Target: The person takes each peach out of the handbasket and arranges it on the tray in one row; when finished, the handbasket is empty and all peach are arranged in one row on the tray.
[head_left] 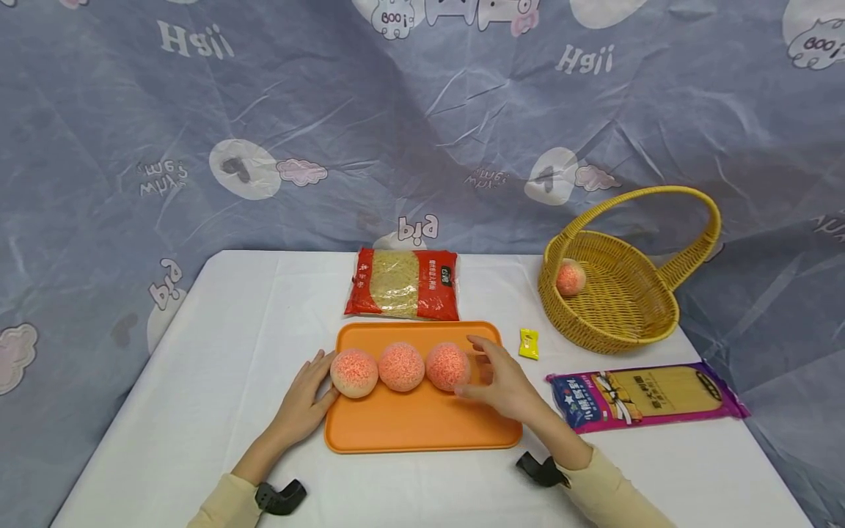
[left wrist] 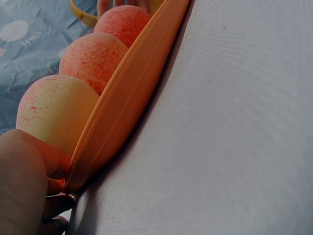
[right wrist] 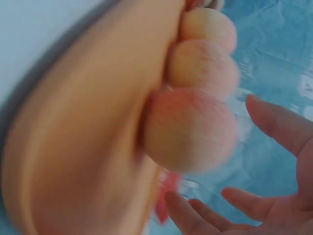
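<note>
Three pink and pale-yellow peaches sit in a row on an orange tray (head_left: 422,429): the left peach (head_left: 354,374), the middle peach (head_left: 402,367) and the right peach (head_left: 448,367). My left hand (head_left: 304,403) rests at the tray's left edge, its thumb at the rim and its fingers beside the left peach. In the left wrist view that hand's fingertips are partly hidden. Around the right side of the right peach my right hand (head_left: 502,381) is spread, thumb and fingers apart; a gap to the peach (right wrist: 190,129) shows in the right wrist view.
A yellow wicker basket (head_left: 614,337) holding another peach (head_left: 571,278) stands at the back right. Behind the tray lies a red bag of pasta (head_left: 403,286). A small yellow packet (head_left: 529,343) and a purple noodle pack (head_left: 647,396) lie right of the tray on the white table (head_left: 198,352).
</note>
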